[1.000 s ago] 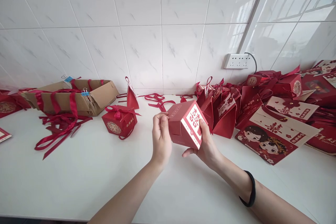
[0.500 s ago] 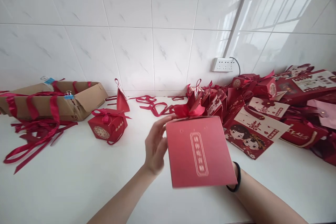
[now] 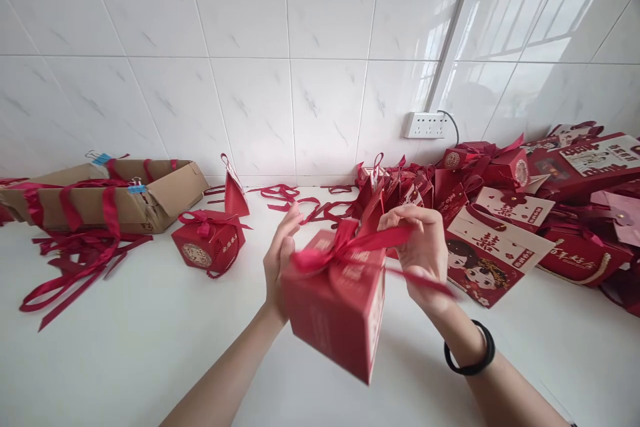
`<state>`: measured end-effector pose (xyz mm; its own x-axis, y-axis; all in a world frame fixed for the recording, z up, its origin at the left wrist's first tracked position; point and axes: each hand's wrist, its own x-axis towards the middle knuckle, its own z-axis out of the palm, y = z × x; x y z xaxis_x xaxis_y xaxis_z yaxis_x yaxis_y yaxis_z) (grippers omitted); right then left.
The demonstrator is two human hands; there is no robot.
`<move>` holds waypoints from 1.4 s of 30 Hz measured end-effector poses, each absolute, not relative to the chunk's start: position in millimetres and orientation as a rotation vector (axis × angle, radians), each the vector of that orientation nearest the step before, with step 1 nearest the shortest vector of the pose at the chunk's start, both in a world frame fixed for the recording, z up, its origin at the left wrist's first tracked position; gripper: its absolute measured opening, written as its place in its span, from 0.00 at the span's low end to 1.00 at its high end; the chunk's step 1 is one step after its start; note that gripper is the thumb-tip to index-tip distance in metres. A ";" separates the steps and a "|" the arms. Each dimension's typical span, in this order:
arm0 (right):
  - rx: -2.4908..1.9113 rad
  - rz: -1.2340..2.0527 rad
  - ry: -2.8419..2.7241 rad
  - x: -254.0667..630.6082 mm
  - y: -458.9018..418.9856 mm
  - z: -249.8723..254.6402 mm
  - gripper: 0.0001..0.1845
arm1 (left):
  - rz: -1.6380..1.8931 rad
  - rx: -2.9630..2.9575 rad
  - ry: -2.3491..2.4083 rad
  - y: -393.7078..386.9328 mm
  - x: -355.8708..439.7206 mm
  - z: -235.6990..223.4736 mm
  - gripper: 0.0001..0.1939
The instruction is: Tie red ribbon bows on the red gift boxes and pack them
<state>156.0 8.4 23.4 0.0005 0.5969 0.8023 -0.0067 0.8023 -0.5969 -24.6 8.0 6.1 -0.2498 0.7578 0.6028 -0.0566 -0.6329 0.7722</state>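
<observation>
A red gift box (image 3: 330, 320) with a ribbon bow (image 3: 330, 250) on top is tilted in front of me, slightly blurred. My left hand (image 3: 279, 260) rests along its left side, the fingertips rising behind it; part of the palm is hidden by the box. To the right of the bow, my right hand (image 3: 420, 250) has curled fingers at a tail of the ribbon. A second tail crosses in front of that hand. A black band (image 3: 477, 357) circles my right wrist.
A cardboard box (image 3: 150, 203) draped with ribbons stands left, loose ribbons (image 3: 90, 253) before it. Nearby are another tied red box (image 3: 207, 243) and a small upright one (image 3: 234, 193). Red packages (image 3: 500, 247) pile up at right. A socket strip (image 3: 427, 125) is on the tiled wall.
The gift box has turned so that its bow-topped upper part faces me instead of its flat printed face. My right hand has come out from behind it to the ribbon.
</observation>
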 end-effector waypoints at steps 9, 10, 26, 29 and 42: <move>-0.685 0.895 -1.696 154.1 28.4 15.8 0.31 | 1.452 1.519 0.788 19.2 -20.1 -10.0 0.19; -0.679 0.994 -1.707 162.4 31.8 20.2 0.26 | 1.387 1.506 0.768 23.1 -24.1 -8.2 0.20; -0.393 1.649 -2.388 178.0 52.3 15.5 0.56 | 0.733 1.526 1.116 33.2 -57.4 19.8 0.29; -0.505 1.527 -2.335 170.3 47.5 12.2 0.61 | 0.840 1.422 1.174 35.5 -55.2 17.9 0.29; -0.540 0.272 -2.022 153.5 35.9 4.3 0.59 | 1.661 1.361 1.428 58.1 -68.3 -11.1 0.16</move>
